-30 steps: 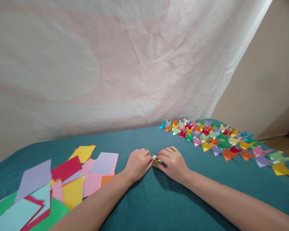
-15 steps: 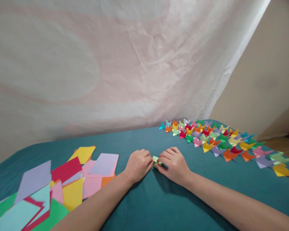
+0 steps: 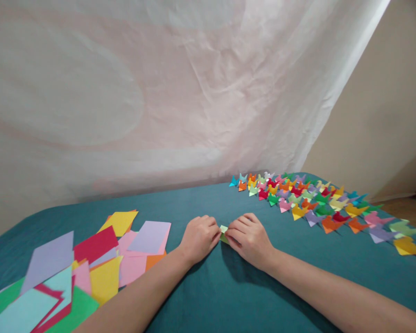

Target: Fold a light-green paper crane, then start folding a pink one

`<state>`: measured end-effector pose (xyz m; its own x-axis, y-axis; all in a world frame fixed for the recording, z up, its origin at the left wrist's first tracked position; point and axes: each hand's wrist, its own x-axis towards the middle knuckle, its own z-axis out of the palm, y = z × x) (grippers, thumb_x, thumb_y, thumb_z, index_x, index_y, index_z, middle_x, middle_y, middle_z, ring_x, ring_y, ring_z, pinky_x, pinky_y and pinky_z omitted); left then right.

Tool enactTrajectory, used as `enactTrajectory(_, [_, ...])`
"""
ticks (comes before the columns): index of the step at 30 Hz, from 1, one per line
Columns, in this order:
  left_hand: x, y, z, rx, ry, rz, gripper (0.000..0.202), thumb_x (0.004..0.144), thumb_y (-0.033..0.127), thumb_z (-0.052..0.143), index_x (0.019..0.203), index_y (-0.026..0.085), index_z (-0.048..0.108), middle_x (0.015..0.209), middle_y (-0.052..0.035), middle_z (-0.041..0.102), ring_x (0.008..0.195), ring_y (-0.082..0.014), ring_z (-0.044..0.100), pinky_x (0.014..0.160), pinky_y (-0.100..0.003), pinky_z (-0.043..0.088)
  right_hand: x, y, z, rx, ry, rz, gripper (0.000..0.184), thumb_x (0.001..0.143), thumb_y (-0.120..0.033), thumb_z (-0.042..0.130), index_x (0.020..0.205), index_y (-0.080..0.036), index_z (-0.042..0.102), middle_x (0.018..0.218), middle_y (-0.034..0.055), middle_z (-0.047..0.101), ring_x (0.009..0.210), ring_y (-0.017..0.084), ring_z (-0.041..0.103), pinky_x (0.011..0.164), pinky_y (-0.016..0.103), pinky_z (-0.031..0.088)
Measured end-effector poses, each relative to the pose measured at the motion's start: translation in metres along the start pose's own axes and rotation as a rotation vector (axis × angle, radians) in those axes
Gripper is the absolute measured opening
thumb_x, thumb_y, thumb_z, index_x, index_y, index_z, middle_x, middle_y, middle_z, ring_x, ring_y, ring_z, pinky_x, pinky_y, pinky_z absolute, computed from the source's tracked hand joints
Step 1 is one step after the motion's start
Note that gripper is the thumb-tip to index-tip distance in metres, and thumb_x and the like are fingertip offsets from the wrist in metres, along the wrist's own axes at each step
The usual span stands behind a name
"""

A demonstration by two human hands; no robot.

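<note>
A small piece of folded light green paper [image 3: 223, 234] is pinched between my two hands, just above the dark teal cloth. My left hand [image 3: 200, 239] is closed on its left edge, fingers curled. From the other side my right hand [image 3: 250, 239] grips its right part, with the thumb tucked beneath the fingers. Most of the paper is hidden by the fingers, so the exact shape of its folds cannot be made out.
Loose coloured paper sheets, among them a lavender one [image 3: 149, 237] and a red one [image 3: 95, 245], overlap on the left. Rows of folded paper birds [image 3: 300, 212] cover the right rear of the teal-covered table [image 3: 208, 296]. A pale fabric sheet [image 3: 194, 92] hangs behind.
My right fingers and thumb have closed together on the light green paper, and its visible part looks flatter. My left hand has hardly moved.
</note>
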<state>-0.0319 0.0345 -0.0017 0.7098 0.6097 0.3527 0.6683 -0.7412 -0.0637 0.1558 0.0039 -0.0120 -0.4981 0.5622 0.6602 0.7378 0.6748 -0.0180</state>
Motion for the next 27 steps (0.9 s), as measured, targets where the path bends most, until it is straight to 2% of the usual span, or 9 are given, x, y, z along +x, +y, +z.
enactTrajectory(10, [0.0014, 0.0008, -0.0016, 0.020, -0.017, 0.010, 0.022, 0.090, 0.026, 0.047, 0.075, 0.019, 0.061, 0.079, -0.0023, 0.060, 0.075, -0.0168, 0.052, 0.065, -0.029, 0.036, -0.0014, -0.0006, -0.0002, -0.061, -0.049, -0.051, 0.018, 0.089, -0.020, 0.050, 0.074, -0.019, 0.060, 0.072, 0.0009, 0.061, 0.073, 0.015, 0.048, 0.079, 0.035, 0.033])
enactTrajectory(19, [0.0009, 0.0019, -0.0026, 0.017, -0.019, 0.022, 0.022, 0.090, 0.025, 0.047, 0.075, 0.019, 0.062, 0.080, -0.0025, 0.061, 0.075, -0.0170, 0.053, 0.065, -0.030, 0.037, 0.0000, 0.0016, 0.0017, -0.042, -0.043, -0.016, 0.012, 0.086, -0.022, 0.053, 0.077, -0.018, 0.060, 0.078, 0.0021, 0.062, 0.076, 0.016, 0.051, 0.080, 0.035, 0.033])
enactTrajectory(27, [-0.0024, -0.0007, -0.0043, -0.185, -0.015, -0.039, 0.017, 0.087, 0.022, 0.051, 0.093, 0.023, 0.067, 0.088, -0.0020, 0.063, 0.083, -0.0160, 0.055, 0.074, -0.028, 0.042, -0.0013, 0.0060, 0.0044, -0.004, -0.085, 0.020, 0.010, 0.087, -0.023, 0.055, 0.087, -0.020, 0.065, 0.080, 0.0021, 0.063, 0.078, 0.016, 0.053, 0.080, 0.033, 0.033])
